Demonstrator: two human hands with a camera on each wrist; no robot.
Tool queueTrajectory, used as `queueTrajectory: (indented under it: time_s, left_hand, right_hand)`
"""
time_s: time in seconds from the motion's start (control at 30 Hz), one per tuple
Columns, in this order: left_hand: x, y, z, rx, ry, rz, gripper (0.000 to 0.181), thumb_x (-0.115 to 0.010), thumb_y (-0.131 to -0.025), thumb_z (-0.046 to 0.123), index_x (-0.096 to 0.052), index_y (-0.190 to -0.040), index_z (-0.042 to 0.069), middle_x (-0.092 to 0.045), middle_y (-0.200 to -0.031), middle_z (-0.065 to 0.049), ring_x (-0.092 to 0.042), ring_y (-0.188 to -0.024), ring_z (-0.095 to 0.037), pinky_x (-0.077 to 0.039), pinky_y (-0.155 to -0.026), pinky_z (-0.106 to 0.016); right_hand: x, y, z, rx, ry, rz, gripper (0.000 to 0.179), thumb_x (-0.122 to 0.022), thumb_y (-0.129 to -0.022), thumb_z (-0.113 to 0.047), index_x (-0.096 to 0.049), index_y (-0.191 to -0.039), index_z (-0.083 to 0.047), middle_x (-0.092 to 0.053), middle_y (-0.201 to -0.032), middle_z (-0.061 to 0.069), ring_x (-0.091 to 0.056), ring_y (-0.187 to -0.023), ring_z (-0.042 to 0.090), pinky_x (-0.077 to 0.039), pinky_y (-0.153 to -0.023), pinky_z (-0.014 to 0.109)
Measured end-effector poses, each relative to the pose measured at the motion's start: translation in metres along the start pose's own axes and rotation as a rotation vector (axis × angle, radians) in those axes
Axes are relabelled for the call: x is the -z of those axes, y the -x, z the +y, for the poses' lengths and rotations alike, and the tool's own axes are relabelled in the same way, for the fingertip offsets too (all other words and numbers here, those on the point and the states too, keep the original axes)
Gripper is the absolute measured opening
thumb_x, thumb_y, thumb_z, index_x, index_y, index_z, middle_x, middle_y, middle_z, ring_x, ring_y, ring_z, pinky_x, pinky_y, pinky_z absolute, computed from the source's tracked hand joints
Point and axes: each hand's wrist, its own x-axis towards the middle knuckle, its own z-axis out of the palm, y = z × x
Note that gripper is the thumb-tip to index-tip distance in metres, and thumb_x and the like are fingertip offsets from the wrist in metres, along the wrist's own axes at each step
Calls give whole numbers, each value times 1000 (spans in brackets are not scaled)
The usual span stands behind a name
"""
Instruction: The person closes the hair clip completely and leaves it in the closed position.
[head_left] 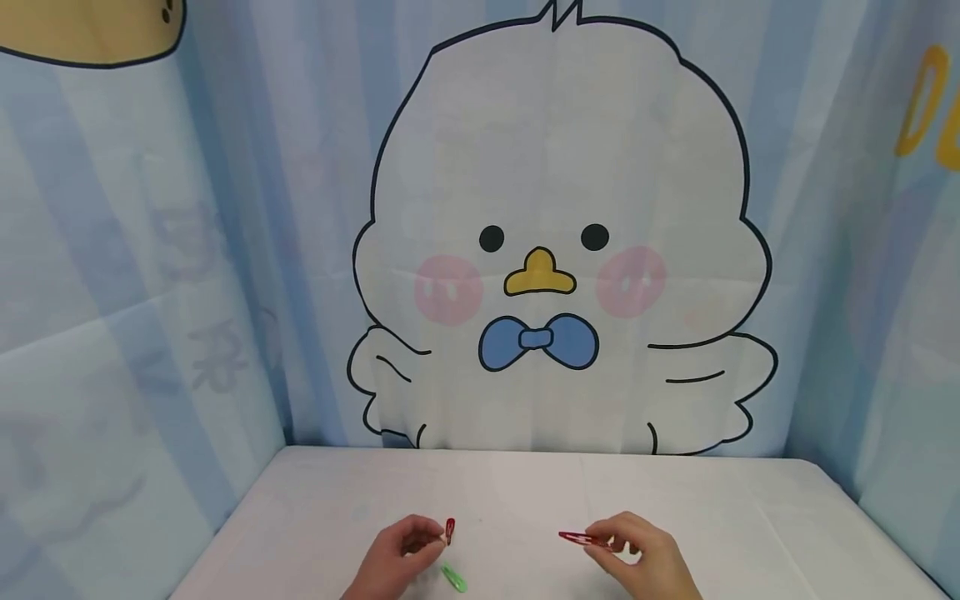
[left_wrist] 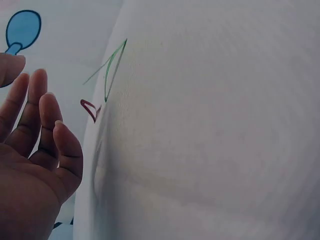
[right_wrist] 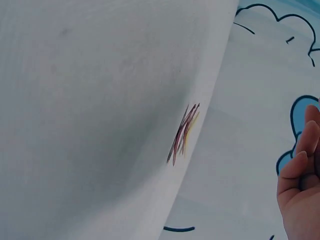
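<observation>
In the head view my left hand (head_left: 405,552) is beside a small red snap hair clip (head_left: 450,531), with a green hair clip (head_left: 453,577) nearer me. The left wrist view shows the hand (left_wrist: 37,150) with loosely bent fingers, apart from the red clip (left_wrist: 91,110) and green clip (left_wrist: 114,70). My right hand (head_left: 637,550) has thumb and forefinger spread over dark red hair clips (head_left: 576,538). From the right wrist, a bundle of clips (right_wrist: 184,135), dark red with some yellow, lies on the table, apart from the visible fingers (right_wrist: 292,175); the thumb is hidden.
A white-covered table (head_left: 510,492) carries the clips. Behind it hangs a pale blue striped cloth with a large cartoon bird (head_left: 551,167). More cloth hangs at the left (head_left: 97,375) and right (head_left: 900,333).
</observation>
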Motion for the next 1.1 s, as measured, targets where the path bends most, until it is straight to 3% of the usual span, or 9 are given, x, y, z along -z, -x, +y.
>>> queueTrajectory:
  time_s: [0.37,0.53,1.1]
  left_hand:
    - [13,-8,-6,32,-32,-120,20,-70,-93,12,-67,-110,0,-66,-94,-2,-58,-84,-19,-51,-76,-36]
    - [17,-11,-7,18,-66,-180,19,-72,-92,9,-68,-108,0,-67,-93,-2,-59,-85,-19,-51,-78,-36]
    - [19,-19,-1,-12,-163,-286,15,-76,-85,1,-70,-99,5,-67,-88,-2,-56,-77,-19,-47,-71,-31]
  right_hand:
    - [21,0,19,-204,97,-157,17,-85,-82,-19,-77,-96,-15,-61,-82,-8,-50,-73,10,-43,-64,26]
    - [30,1,31,-218,111,-239,18,-83,-84,-25,-77,-98,-15,-62,-84,-6,-50,-73,12,-41,-62,26]
    - [46,-2,63,-332,70,-395,16,-80,-87,-23,-76,-96,-11,-60,-82,-2,-50,-74,18,-41,-61,27]
